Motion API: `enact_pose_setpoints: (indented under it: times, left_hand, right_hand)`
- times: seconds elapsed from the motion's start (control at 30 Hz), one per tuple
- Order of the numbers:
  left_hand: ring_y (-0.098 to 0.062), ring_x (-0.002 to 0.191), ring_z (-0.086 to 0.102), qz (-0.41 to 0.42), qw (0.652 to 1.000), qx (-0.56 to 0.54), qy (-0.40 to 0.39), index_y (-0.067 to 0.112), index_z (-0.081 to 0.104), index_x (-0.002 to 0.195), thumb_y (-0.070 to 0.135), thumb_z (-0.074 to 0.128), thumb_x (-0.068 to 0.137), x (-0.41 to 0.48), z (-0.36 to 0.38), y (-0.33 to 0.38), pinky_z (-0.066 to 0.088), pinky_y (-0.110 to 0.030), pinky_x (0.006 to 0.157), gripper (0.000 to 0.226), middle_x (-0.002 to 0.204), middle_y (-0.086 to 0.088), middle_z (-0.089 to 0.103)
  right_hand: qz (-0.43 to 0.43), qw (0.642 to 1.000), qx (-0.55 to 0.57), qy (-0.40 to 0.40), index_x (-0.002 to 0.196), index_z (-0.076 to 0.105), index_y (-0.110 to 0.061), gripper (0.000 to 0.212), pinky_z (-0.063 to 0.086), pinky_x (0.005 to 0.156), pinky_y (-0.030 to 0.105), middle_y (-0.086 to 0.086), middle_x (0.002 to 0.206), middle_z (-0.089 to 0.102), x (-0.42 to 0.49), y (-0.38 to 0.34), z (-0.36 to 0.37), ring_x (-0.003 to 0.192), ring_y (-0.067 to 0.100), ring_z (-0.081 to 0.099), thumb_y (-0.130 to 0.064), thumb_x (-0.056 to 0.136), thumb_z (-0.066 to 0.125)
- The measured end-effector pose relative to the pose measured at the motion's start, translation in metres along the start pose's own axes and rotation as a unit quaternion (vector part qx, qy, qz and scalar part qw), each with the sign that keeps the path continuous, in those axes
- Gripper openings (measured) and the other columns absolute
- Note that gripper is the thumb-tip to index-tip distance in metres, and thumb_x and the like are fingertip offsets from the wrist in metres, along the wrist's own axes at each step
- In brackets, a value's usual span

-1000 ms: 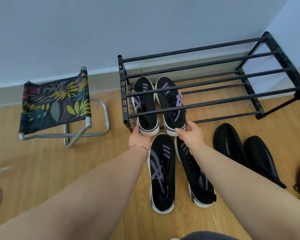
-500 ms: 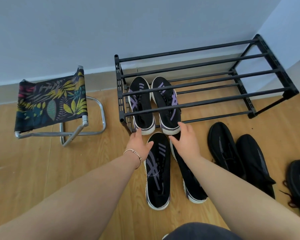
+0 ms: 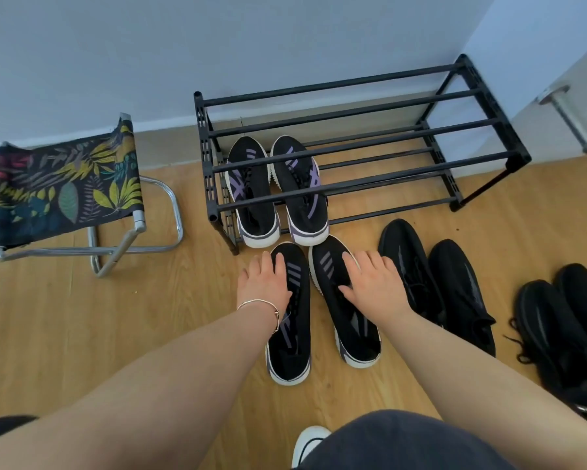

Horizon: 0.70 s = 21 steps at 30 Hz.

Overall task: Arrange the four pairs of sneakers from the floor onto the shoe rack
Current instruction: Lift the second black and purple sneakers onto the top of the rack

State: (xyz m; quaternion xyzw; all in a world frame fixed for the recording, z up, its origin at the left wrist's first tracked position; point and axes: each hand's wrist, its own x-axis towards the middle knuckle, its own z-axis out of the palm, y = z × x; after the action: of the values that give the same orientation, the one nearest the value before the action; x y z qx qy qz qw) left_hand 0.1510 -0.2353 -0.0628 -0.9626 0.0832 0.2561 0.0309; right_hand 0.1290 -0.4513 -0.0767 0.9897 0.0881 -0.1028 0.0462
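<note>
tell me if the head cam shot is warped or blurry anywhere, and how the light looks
Head view: wide-angle bend, the shoe rack bars bow and splay; soft daylight, faint shadows; both hands are slightly soft, over the purple-striped sneakers; the all-black sneakers at the right edge lose detail.

One sneaker pair [image 3: 276, 191] sits in the shoe rack [image 3: 363, 130]; three pairs [image 3: 322, 310] lie before it.

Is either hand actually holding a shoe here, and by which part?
Nothing is gripped. The open left hand and right hand lie over the toes of the black purple-striped sneakers on the floor.
</note>
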Motion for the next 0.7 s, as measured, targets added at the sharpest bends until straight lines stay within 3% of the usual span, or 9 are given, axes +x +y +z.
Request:
enact_pose_setpoints:
  times: [0.27,0.33,0.43,0.57,0.7]
  left_hand:
    - [-0.036,0.148,0.022,-0.03,0.997,-0.012,-0.064,0.014,0.004,0.16,0.058,0.045,0.097,-0.017,0.025,0.015,0.033,-0.048,0.115,0.086,0.165,-0.014,0.013]
    - [-0.036,0.146,0.026,-0.043,0.996,-0.024,-0.078,0.015,0.004,0.16,0.061,0.046,0.095,-0.021,0.033,0.018,0.038,-0.047,0.111,0.089,0.165,-0.013,0.014]
    - [-0.033,0.14,0.034,-0.071,0.992,-0.055,-0.094,0.014,0.003,0.159,0.062,0.052,0.092,-0.025,0.043,0.023,0.046,-0.041,0.101,0.096,0.164,-0.011,0.013]
    - [-0.034,0.135,0.041,-0.135,0.976,-0.121,-0.119,0.012,0.0,0.159,0.057,0.063,0.088,-0.028,0.047,0.025,0.047,-0.04,0.101,0.105,0.161,-0.012,0.018]
    - [-0.035,0.117,0.058,-0.258,0.912,-0.273,-0.167,0.009,0.021,0.151,0.053,0.075,0.08,-0.031,0.058,0.018,0.055,-0.044,0.093,0.1,0.137,-0.017,0.046]
  right_hand:
    - [0.115,0.987,0.088,-0.064,0.126,0.056,-0.009,0.059,0.054,0.077,0.04,0.011,0.113,0.064,-0.039,0.001,0.026,0.102,0.031,0.061,-0.056,0.092,0.058]
    - [0.169,0.971,0.152,-0.079,0.132,0.052,-0.01,0.06,0.053,0.083,0.04,0.011,0.121,0.061,-0.043,-0.003,0.031,0.11,0.031,0.057,-0.058,0.097,0.046]
    - [0.201,0.949,0.213,-0.114,0.147,0.04,-0.013,0.08,0.052,0.096,0.04,0.009,0.134,0.056,-0.046,-0.009,0.034,0.124,0.029,0.052,-0.073,0.093,0.035]
    - [0.223,0.93,0.242,-0.163,0.149,0.036,-0.009,0.096,0.053,0.095,0.038,0.012,0.137,0.057,-0.042,-0.014,0.033,0.123,0.03,0.057,-0.08,0.084,0.044]
    - [0.261,0.891,0.298,-0.221,0.138,0.047,-0.008,0.091,0.056,0.091,0.039,0.012,0.13,0.061,-0.036,-0.008,0.038,0.115,0.029,0.061,-0.075,0.078,0.063]
